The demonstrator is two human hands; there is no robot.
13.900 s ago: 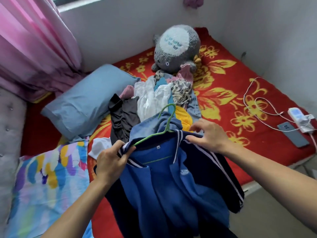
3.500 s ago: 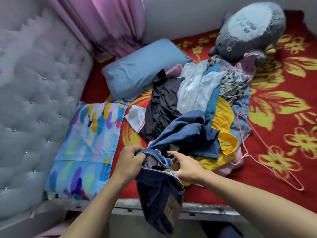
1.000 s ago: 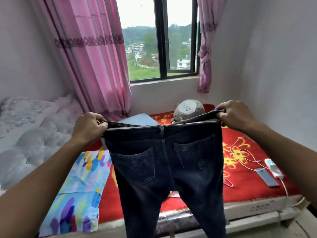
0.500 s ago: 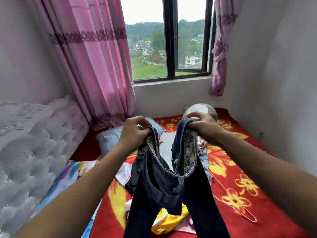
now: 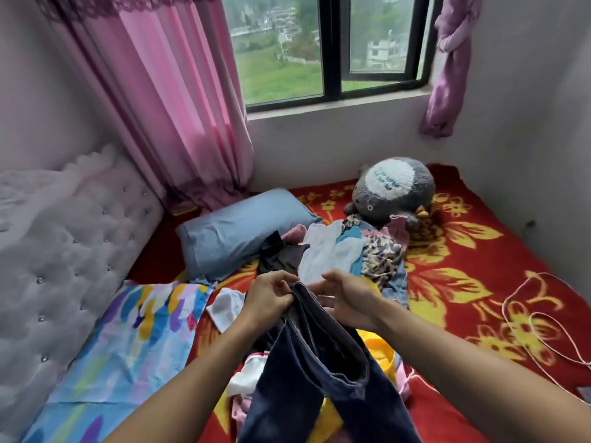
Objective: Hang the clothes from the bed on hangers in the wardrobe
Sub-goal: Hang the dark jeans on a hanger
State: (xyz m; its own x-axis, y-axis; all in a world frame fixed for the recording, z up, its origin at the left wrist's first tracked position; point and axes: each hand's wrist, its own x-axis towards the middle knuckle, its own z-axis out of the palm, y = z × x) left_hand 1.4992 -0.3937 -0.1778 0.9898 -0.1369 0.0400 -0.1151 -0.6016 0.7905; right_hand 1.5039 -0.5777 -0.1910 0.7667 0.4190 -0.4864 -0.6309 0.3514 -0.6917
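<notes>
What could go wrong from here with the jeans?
1. Only the left hand grips the jeans, at the waistband. The right hand is open beside it, so they might slip and fall.
2. The legs hang over the pile of clothes and could drag pieces off the bed.

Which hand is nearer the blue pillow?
Left. The left hand, gripping the jeans, is just in front of the blue pillow; the right hand is farther right.

Both arms reach forward. The left hand point(image 5: 268, 298) grips the jeans point(image 5: 319, 362) at the top. The right hand point(image 5: 347, 298) is just beside it, fingers loose.
</notes>
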